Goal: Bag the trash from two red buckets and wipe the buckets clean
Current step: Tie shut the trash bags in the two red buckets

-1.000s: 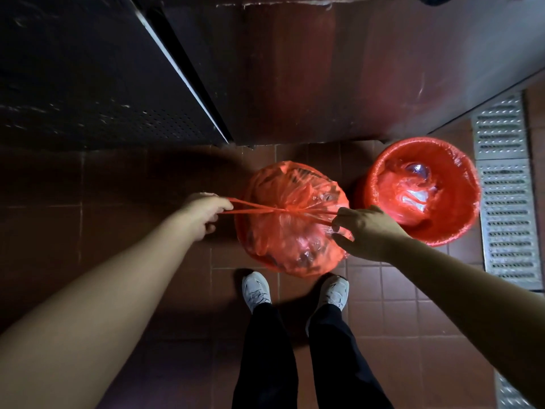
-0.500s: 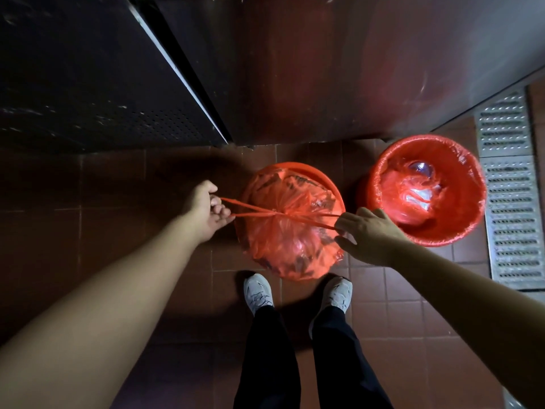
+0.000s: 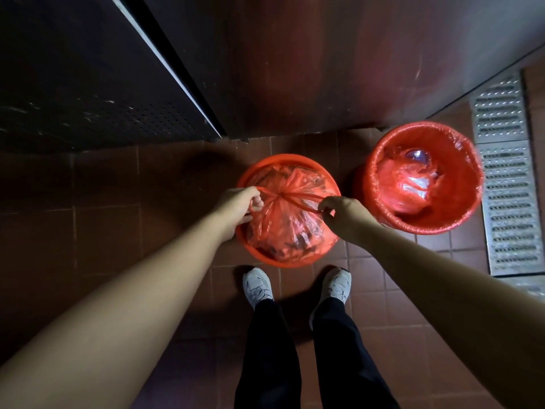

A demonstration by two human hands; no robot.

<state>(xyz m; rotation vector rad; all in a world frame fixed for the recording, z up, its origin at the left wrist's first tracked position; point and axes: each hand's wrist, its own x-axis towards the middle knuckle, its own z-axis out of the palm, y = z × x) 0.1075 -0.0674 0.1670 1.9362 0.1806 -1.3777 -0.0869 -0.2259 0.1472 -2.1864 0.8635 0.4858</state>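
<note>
While hands pinch drawstrings, bag between

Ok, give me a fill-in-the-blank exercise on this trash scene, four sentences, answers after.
1. Both hands, left hand and right hand, pull the ties of a bag coloured ____.
2. That bag sits inside the ____ of the two buckets.
3. The bag in the other bucket is ____ at the top.
4. The metal grate lies on the ____ side of the floor.

Missing words: red; left; open; right

Red buckets, red bags; white shoes; brown floor tiles.
</note>
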